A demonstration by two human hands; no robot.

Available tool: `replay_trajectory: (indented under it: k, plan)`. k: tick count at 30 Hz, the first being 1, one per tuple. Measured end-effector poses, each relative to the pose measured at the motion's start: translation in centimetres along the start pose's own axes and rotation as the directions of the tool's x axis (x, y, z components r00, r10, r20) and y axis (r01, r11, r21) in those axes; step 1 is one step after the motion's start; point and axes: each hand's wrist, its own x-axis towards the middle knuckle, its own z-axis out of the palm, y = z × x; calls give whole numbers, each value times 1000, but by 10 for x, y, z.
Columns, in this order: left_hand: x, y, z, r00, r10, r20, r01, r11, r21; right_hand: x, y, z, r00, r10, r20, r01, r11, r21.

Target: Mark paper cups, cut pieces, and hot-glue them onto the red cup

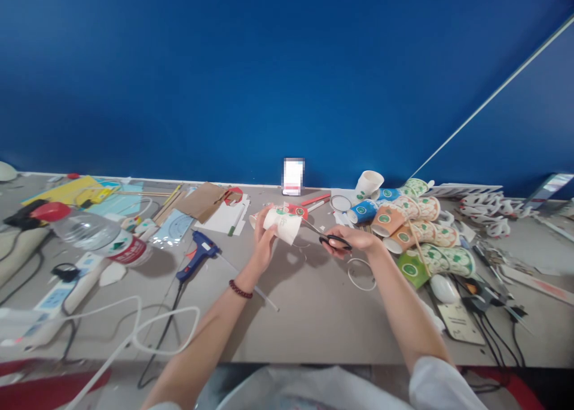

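My left hand (264, 241) is closed around a white paper cup (287, 225) with a green print, held tilted above the middle of the table. In my right hand (347, 241) is a pair of scissors (335, 242) with black handles, my fingers wrapped around the loops. The blades point left and reach the cup's right side; whether they cut into the paper I cannot tell. Behind the cup shows a red printed piece (299, 210). A thin white ring (361, 275) lies on the table just below my right hand.
To the right lie several stacked paper cups (406, 233) and a computer mouse (443, 289). On the left are a blue glue gun (198, 254), a plastic bottle (101, 233) and a power strip (60, 296) with loose cables. A lit phone (293, 177) leans against the blue wall.
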Motion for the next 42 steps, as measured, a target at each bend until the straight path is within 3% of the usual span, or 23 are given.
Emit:
replay_trajectory:
  k: [8,11,13,16,19,21,28,33,42]
  plan:
    - [0,-1,3,991,127,-44,-125,991,54,-7,6,-8,994,-45,-105,44,999,-13]
    - [2,-4,6,986,148,-81,-144,988,53,-4,2,-6,966,-65,-250,62,998,-20]
    - [3,-6,7,977,189,-95,-183,980,76,1,-2,-1,904,-78,-420,72,997,-28]
    - [1,-9,8,976,201,-86,-191,975,115,11,-7,11,765,-112,-634,89,994,-68]
    - [-3,-9,8,985,159,-72,-140,964,225,20,-10,21,677,-163,-718,131,986,-100]
    - [-5,-9,8,982,183,-37,-161,933,322,24,-11,25,657,-177,-733,178,981,-78]
    - [-6,-10,6,902,398,167,-417,705,574,30,-13,30,679,-147,-719,295,952,83]
    - [-7,-9,6,890,425,165,-429,658,619,28,-18,33,668,-147,-729,318,943,101]
    - [-6,-7,6,850,484,209,-492,586,644,28,-23,48,743,-230,-629,299,954,4]
